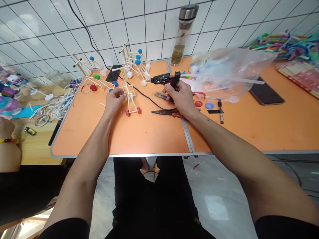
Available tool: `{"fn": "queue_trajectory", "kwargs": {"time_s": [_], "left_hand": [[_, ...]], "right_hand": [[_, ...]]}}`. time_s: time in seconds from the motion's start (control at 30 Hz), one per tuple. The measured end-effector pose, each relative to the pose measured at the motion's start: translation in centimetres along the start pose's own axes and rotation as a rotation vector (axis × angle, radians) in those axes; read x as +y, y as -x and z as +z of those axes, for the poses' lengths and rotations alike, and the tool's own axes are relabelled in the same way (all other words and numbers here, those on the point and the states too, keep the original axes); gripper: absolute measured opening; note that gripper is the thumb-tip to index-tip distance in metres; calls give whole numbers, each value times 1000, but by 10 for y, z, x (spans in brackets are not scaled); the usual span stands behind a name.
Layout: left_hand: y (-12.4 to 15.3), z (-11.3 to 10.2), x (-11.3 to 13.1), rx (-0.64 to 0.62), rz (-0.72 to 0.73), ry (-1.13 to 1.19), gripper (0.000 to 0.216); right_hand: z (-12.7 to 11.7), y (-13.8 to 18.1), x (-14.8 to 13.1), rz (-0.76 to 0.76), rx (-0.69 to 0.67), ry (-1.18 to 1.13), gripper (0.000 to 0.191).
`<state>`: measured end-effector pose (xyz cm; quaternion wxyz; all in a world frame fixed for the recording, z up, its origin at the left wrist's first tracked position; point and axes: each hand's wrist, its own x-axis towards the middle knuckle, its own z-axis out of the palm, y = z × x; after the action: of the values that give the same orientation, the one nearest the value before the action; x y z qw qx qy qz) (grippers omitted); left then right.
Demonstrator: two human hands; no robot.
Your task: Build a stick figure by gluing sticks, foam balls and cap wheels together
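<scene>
My right hand (pixel 180 96) is wrapped around a black hot glue gun (pixel 160 79), its nozzle pointing left and a long clear glue stick (pixel 224 78) sticking out of its back. A small frame of wooden sticks (pixel 128 88) with red caps as wheels (pixel 138 110) stands in front of me on the orange table (pixel 147 136). Closed fingers of my left hand (pixel 116 99) touch or pinch the left side of this frame; the exact contact is hard to see. The nozzle is to the right of the frame, apart from it.
Similar stick frames (pixel 138 59) stand along the wall. Pliers (pixel 164 113), small snips (pixel 160 95), bottle caps (pixel 209 105) and a marker (pixel 220 113) lie near my right hand. Behind are a glass flask (pixel 183 36) and plastic bag (pixel 229 69). Another person's arm (pixel 10 146) is at left.
</scene>
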<state>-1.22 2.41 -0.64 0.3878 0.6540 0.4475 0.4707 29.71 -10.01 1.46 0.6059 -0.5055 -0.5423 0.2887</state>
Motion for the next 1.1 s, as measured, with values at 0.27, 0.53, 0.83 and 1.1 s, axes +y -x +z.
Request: {"fn": "queue_trajectory", "kwargs": {"time_s": [0.27, 0.53, 0.83, 1.1], "left_hand": [[-5, -9, 8, 150, 33, -40, 26], [-7, -13, 20, 427, 185, -114, 19], [1, -16, 24, 291, 49, -129, 20], [10, -5, 34, 262, -16, -156, 32]], "right_hand": [[2, -3, 6, 28, -4, -32, 59], [8, -8, 13, -26, 16, -72, 57], [11, -6, 6, -4, 14, -55, 44], [14, -3, 6, -66, 26, -119, 46]]}}
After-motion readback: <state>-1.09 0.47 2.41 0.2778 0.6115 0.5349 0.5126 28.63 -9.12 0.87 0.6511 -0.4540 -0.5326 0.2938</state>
